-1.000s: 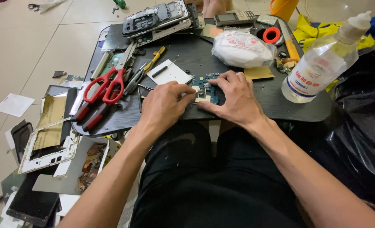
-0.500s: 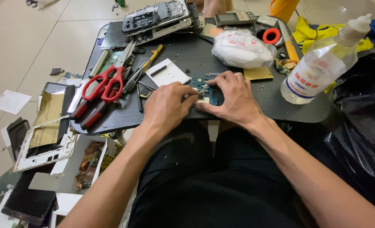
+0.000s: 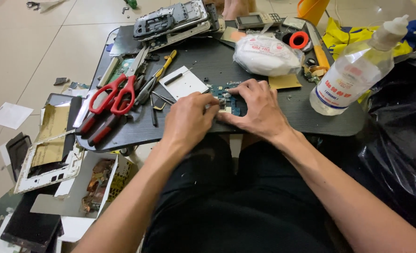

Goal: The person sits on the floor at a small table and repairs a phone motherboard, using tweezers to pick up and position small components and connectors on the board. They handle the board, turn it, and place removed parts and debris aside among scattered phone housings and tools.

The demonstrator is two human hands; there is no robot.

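A small blue circuit board (image 3: 227, 95) lies on the dark work board (image 3: 273, 119) across my lap. My left hand (image 3: 187, 121) grips its near left corner with fingertips pinched on a small part. My right hand (image 3: 259, 107) presses down on the board's right side, fingers spread over it. Most of the circuit board is hidden under both hands. A white square card (image 3: 185, 83) with a thin black tool on it lies just beyond my left hand.
Red-handled scissors (image 3: 110, 95), pliers and tweezers lie left on the board. A clear squeeze bottle (image 3: 353, 75) stands right, a white wrapped bundle (image 3: 266, 55) behind. Phone frames (image 3: 173, 18) at the back; dismantled phone parts (image 3: 48, 154) on the floor left. Black plastic bag (image 3: 400, 136) right.
Both hands stay on the circuit board with only slight finger shifts. The view has tilted a little.
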